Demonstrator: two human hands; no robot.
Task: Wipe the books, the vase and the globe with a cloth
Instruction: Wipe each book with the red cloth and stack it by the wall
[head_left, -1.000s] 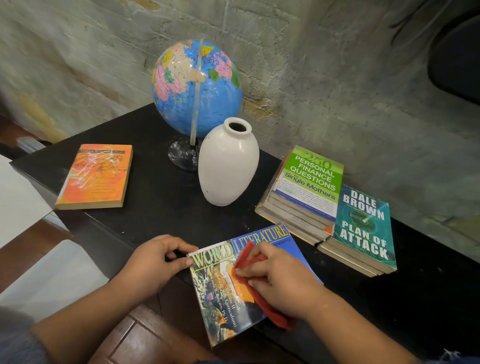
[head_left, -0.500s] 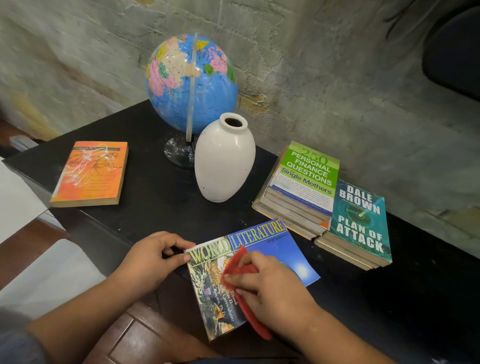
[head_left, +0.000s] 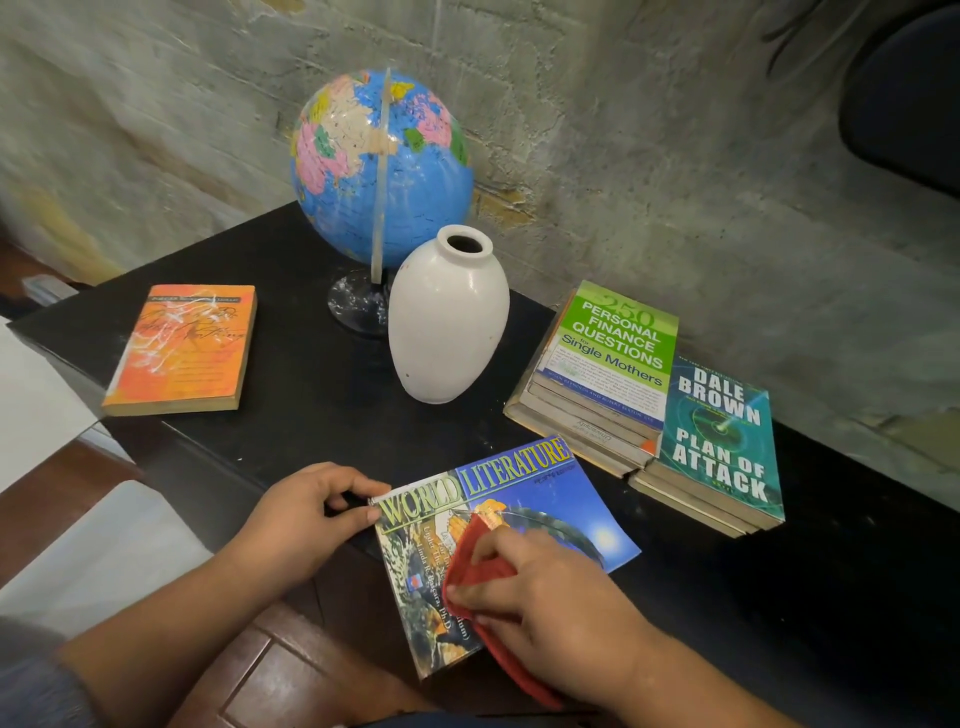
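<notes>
— Why does your left hand (head_left: 306, 514) pinch the upper left corner of the World Literature book (head_left: 545, 499)?
— It probably steadies the book. It overhangs the table's (head_left: 311, 395) front edge while your right hand (head_left: 550, 587), fingers curled on the red cloth (head_left: 483, 561), presses on the cover.
— And the rest?
— The vase (head_left: 447, 322) and globe (head_left: 384, 166) stand near the back edge. The orange book (head_left: 182, 348) lies at the left corner and the stacked books (head_left: 613, 364) to the right, all out of your way.
</notes>
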